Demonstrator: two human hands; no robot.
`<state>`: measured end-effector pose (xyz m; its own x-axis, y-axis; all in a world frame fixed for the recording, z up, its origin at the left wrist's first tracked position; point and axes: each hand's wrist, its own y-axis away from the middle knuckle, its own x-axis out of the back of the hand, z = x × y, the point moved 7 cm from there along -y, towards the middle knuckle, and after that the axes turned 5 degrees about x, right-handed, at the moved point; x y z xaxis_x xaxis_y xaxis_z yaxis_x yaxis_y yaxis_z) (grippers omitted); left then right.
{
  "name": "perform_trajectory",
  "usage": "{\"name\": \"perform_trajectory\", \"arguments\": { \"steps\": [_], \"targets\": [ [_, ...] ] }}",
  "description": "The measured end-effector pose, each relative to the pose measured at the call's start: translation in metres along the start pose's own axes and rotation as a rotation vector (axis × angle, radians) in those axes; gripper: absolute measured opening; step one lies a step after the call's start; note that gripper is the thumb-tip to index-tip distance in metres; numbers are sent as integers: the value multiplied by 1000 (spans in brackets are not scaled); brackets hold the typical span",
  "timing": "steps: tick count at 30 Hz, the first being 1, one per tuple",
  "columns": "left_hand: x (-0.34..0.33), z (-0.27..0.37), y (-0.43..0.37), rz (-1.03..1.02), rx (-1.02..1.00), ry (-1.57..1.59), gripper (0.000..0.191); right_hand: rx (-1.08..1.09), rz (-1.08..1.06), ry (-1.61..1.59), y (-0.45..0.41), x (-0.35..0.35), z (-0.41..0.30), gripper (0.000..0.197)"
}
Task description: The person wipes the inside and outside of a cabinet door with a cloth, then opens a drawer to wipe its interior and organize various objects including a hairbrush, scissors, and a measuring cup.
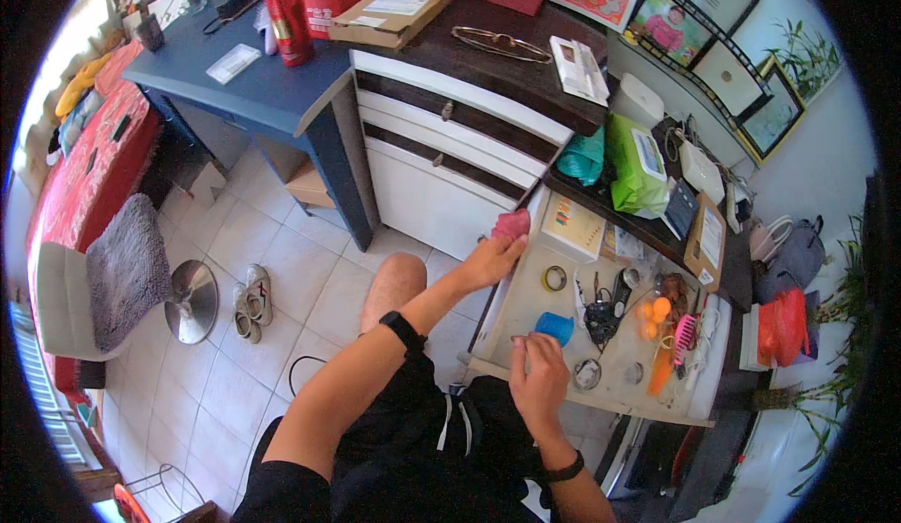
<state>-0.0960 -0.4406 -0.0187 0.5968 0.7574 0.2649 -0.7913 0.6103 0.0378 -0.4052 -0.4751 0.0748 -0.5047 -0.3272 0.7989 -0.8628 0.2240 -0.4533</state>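
Note:
My left hand [495, 261] holds a crumpled pinkish-red cloth [512, 224] at the left side of a pulled-out drawer [522, 298]. Over the drawer's front part hovers my right hand [540, 375], its fingers curled; whether something small is pinched in them I cannot tell. Just beyond those fingertips lies a blue tape roll [556, 328]. A yellowish tape roll [554, 278] sits farther back, near a white box with printed pictures [571, 227]. Also in the drawer are a black corded item [600, 317], several orange balls [654, 313], a pink hairbrush [683, 340] and an orange comb [659, 371].
Above the drawer, the dark top carries a green wipes pack [637, 164] and a cardboard box [705, 241]. A white cabinet [429, 192] adjoins a blue desk [295, 93] with a red bottle [288, 19]. Shoes [252, 303] and a chair [127, 276] stand on the tiles.

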Motion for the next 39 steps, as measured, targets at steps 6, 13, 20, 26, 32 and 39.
{"name": "perform_trajectory", "arguments": {
  "steps": [6, 13, 20, 26, 32, 39],
  "targets": [
    [-26, -4, 97, -111, 40, 70, 79, 1, -23, 17, 0, 4, 17, 24],
    [7, 8, 203, -331, 140, 77, 76, 19, -65, 17, -6, 6, 25, 25],
    [13, -11, 239, -382, 131, 113, 73, 15, -106, 8, -6, 8, 21, 24],
    [14, 7, 250, -352, 161, 142, 68, 2, -125, 13, -6, 11, 19, 24],
    [6, 8, 249, -343, 242, 216, 65, -15, -137, 7, -5, 12, 14, 23],
    [-18, 12, 198, -233, 64, 292, 58, -40, -132, -13, -1, 16, 4, 23]
  ]
}}
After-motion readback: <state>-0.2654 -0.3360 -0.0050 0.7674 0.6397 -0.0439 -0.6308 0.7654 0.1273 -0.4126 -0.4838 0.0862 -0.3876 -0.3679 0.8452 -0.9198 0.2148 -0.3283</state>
